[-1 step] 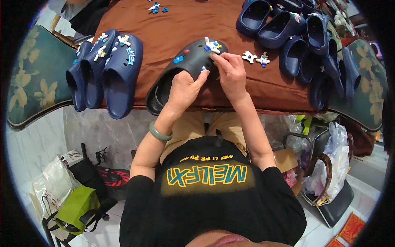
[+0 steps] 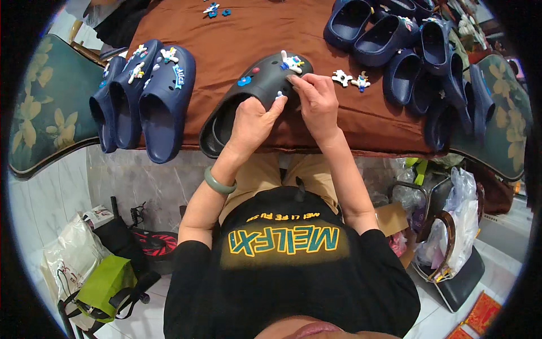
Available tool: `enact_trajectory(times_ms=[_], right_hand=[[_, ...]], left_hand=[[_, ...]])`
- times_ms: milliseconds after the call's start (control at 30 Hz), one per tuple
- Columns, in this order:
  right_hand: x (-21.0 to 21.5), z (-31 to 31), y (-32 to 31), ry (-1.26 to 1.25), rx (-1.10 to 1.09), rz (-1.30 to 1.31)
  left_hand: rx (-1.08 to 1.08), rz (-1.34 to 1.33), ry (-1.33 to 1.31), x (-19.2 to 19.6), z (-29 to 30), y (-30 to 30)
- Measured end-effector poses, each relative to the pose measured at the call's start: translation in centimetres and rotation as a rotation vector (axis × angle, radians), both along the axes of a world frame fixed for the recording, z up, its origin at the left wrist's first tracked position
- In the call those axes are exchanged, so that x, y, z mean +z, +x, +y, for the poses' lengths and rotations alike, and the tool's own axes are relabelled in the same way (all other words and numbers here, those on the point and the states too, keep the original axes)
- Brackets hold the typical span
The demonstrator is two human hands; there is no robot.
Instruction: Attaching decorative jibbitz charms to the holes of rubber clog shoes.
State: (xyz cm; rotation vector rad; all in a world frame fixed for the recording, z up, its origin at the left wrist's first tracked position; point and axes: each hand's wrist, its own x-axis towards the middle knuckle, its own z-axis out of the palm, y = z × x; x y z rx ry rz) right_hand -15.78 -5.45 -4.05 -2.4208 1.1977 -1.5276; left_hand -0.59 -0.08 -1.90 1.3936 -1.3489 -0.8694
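A: Position of the black clog [image 2: 262,86]?

B: On the table [image 2: 197,34], midway along its near edge, upper facing up.

A: Orientation?

B: Long axis oblique to the table's near edge. Toe directed to the table's far right; heel to its near left, at the edge.

A: State of grip?

B: The left hand [image 2: 252,121] grips the clog across its opening, thumb laid along the upper; its other fingers are largely hidden. The right hand [image 2: 320,107] has thumb and forefinger pressed together at the toe, just beside a white charm [image 2: 292,63]. Whether they pinch anything, I cannot tell.

A: Other fittings?

B: A blue charm [image 2: 244,81] and a red charm [image 2: 256,70], both on the upper.

A: Stock?

B: Three blue clogs [image 2: 167,90] at the table's left end, toes directed to its far side. A heap of clogs [image 2: 402,73] at its right end.

A: Containers?

B: Below the table's near right, a box [image 2: 390,219] with a pink item [image 2: 398,244], kind unclear. Farther right, a clear bag [image 2: 460,209], contents indistinct. Below the table's near left, a green bag [image 2: 107,279] beside a white bag [image 2: 70,248]; contents hidden.
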Motion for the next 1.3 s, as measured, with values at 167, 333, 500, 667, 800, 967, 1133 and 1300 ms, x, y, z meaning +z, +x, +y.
enact_trajectory(times_ms=[167, 333, 500, 667, 800, 967, 1133, 1300], right_hand=[[1.2, 1.1, -0.2, 0.005, -0.072, 0.148], [2.3, 1.3, -1.2, 0.127, 0.022, 0.318], [3.0, 1.0, -1.5, 0.174, 0.058, 0.370], [1.8, 0.3, -1.5, 0.130, 0.071, 0.360], [0.9, 0.7, -0.5, 0.077, -0.006, 0.353], [1.9, -0.1, -3.1, 0.257, 0.127, 0.110], [2.8, -0.5, -3.9, 0.307, 0.156, 0.140], [4.8, -1.9, -4.1, 0.309, 0.182, 0.291]], left_hand=[[-0.012, -0.049, 0.070, -0.1, 0.0, -0.1], [-0.023, -0.017, -0.035, -0.9, 0.2, -0.2], [-0.032, -0.057, 0.010, -0.8, 0.3, -0.1], [-0.046, -0.053, 0.003, -0.4, -0.4, 0.0], [-0.076, 0.029, 0.006, -0.1, -0.6, 0.4], [-0.074, 0.024, -0.002, -0.8, 0.5, -0.1], [-0.080, -0.079, -0.039, -1.6, 0.9, 0.1], [-0.119, -0.232, 0.068, -0.9, 1.0, 0.6]])
